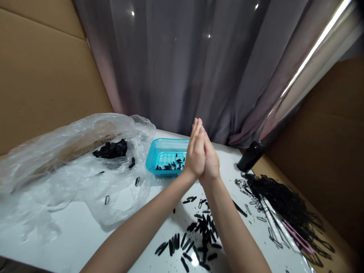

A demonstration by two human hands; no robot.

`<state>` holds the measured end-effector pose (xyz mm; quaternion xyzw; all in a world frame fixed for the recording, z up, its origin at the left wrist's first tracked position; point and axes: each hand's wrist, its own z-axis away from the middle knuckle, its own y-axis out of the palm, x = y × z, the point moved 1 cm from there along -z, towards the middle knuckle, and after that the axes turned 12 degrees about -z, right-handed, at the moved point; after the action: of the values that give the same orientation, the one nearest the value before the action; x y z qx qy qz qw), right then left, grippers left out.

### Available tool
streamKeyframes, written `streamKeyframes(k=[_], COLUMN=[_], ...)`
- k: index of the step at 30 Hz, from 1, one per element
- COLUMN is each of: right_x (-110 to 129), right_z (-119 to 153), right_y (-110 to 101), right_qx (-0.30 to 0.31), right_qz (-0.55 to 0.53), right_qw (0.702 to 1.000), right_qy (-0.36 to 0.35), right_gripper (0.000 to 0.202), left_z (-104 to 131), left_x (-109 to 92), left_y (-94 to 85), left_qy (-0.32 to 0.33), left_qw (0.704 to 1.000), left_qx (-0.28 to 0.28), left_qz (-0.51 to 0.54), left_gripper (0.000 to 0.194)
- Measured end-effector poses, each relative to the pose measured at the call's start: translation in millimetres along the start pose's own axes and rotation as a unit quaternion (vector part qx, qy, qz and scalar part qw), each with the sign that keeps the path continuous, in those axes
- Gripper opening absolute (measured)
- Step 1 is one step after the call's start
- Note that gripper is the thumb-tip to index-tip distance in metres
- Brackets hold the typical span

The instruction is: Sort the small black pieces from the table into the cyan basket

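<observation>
My left hand (194, 157) and my right hand (212, 159) are pressed palm to palm above the white table, fingers straight and pointing up. Nothing shows between them. Just behind and to the left is a blue plastic basket (152, 157), partly hidden by my left hand, with several small black oblong pieces (170, 166) inside. Below my hands, between the forearms, many similar black pieces (204, 231) lie scattered in a loose heap. Some small black loop-shaped clips (137, 181) lie to the left.
Crumpled clear plastic (71, 178) covers the left side, with a black bundle (112, 148) on it. At right are a black cylinder (250, 156), a tangled heap of thin black loops (281, 201) and white and pink sticks (295, 237). Cardboard walls and a grey curtain (170, 68) enclose the table.
</observation>
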<state>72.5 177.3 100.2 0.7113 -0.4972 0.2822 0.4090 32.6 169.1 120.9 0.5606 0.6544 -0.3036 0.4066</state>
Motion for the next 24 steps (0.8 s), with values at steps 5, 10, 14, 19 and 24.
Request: streamKeyframes(k=[5,10,14,19,24], right_x=[-1.7,8.4,27.3,35.2,3.1], right_z=[9.6,-1.3,-16.4,-17.3,-9.1], right_y=[29.2,12.7,-21.9,-30.3,-5.8], right_qx=[0.04,0.011,-0.014,0.001,-0.021], right_qz=[-0.048,-0.058,-0.075,-0.07,-0.122], right_qw=[0.997,0.998,0.997,0.998,0.992], right_qy=[0.051,0.029,0.013,-0.003,0.031], right_gripper=[0.058,0.056,0.054,0.054,0.051], left_z=[-27.8,-14.3,21.4,33.3,1.0], left_x=[7.7,4.4,-2.1,-6.4,-0.3], left_y=[-23.6,-5.5,25.6,32.2,8.4], left_qy=[-0.102,-0.097,-0.027,0.003,-0.082], left_qw=[0.993,0.994,0.998,0.999,0.996], left_qx=[-0.018,0.003,0.048,0.048,-0.016], left_qz=[0.052,0.042,0.001,-0.001,0.008], left_gripper=[0.05,0.05,0.049,0.047,0.05])
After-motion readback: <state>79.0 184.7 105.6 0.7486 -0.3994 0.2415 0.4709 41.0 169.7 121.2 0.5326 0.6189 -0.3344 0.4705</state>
